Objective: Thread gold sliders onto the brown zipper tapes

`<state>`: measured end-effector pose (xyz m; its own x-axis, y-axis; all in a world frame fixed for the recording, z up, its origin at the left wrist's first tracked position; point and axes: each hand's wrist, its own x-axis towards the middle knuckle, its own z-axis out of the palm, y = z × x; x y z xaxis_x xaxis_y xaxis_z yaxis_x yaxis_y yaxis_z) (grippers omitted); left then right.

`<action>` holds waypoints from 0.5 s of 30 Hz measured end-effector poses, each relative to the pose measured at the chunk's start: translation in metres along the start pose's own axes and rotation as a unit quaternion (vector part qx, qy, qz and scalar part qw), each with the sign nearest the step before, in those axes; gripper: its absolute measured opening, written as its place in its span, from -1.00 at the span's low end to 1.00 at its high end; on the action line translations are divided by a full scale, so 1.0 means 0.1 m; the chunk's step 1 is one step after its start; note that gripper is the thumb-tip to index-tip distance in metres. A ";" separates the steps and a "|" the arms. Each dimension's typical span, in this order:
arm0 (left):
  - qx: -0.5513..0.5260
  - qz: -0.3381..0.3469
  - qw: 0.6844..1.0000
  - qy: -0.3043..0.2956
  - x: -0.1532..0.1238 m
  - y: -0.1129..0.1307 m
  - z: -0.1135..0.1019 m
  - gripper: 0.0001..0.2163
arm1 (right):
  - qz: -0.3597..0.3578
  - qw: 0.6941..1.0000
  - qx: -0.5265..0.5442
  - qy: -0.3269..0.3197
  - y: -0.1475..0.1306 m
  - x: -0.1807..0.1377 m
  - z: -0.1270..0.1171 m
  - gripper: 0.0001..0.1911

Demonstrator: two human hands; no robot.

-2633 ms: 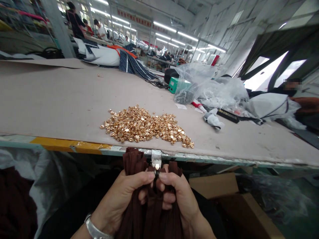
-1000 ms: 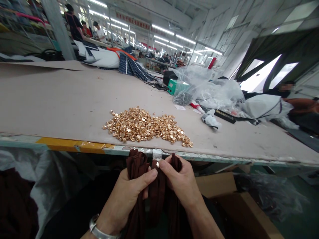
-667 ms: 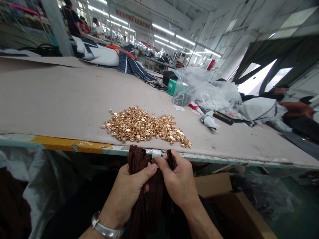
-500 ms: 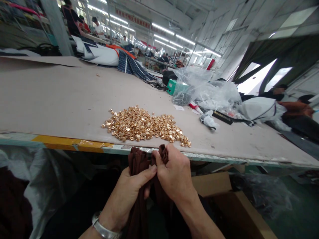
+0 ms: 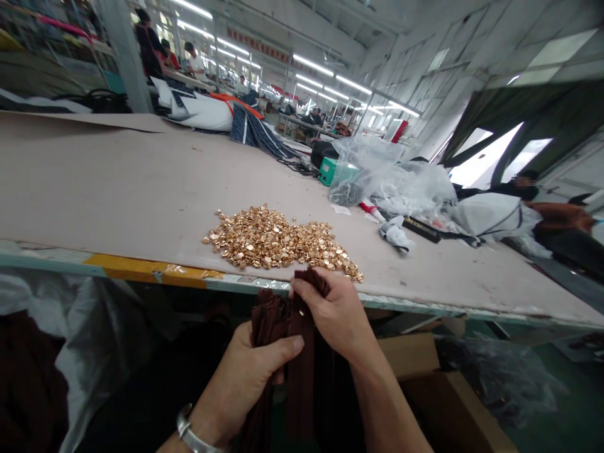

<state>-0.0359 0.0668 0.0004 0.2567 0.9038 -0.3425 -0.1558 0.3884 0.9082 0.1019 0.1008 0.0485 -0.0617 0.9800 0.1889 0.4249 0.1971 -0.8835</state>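
My left hand [image 5: 245,377] is closed round a bundle of dark brown zipper tapes [image 5: 268,321] just below the table's front edge. My right hand [image 5: 333,311] pinches the top end of one brown tape, lifted to the level of the table edge. A silver bracelet sits on my left wrist. A pile of small gold metal zipper sliders [image 5: 278,242] lies on the beige table top [image 5: 117,182] right in front of my hands.
Crumpled clear plastic bags [image 5: 401,179], a green box [image 5: 337,171] and a white rag [image 5: 394,233] lie to the right on the table. A cardboard box [image 5: 425,390] stands below right. A person sits at far right; other people work at the back left.
My right hand has left the clip on the table edge and risen with one brown tape end to the edge by the gold pile. My left hand keeps its hold on the bundle.
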 end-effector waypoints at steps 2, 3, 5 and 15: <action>0.028 0.015 0.999 -0.017 -0.02 -0.01 -0.01 -0.80 | -0.004 1.000 -0.008 -0.029 -0.01 -0.07 -0.03 -0.79; 0.036 0.018 0.999 -0.029 -0.02 -0.01 -0.01 -0.82 | -0.004 0.999 -0.002 -0.035 -0.02 -0.11 -0.05 -0.79; 0.040 0.019 0.998 -0.052 -0.04 -0.05 0.02 -0.84 | 0.011 0.998 0.047 -0.051 -0.05 -0.19 -0.08 -0.80; -0.068 -0.009 0.998 -0.013 0.02 -0.14 0.03 -0.73 | 0.029 0.980 -0.105 0.168 0.20 -0.16 -0.35 -0.83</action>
<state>-0.0301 0.0623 -0.0125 0.2849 0.8920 -0.3509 -0.2790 0.4274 0.8600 0.1435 0.0883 0.0428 0.2526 0.9189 0.3030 0.5972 0.0983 -0.7960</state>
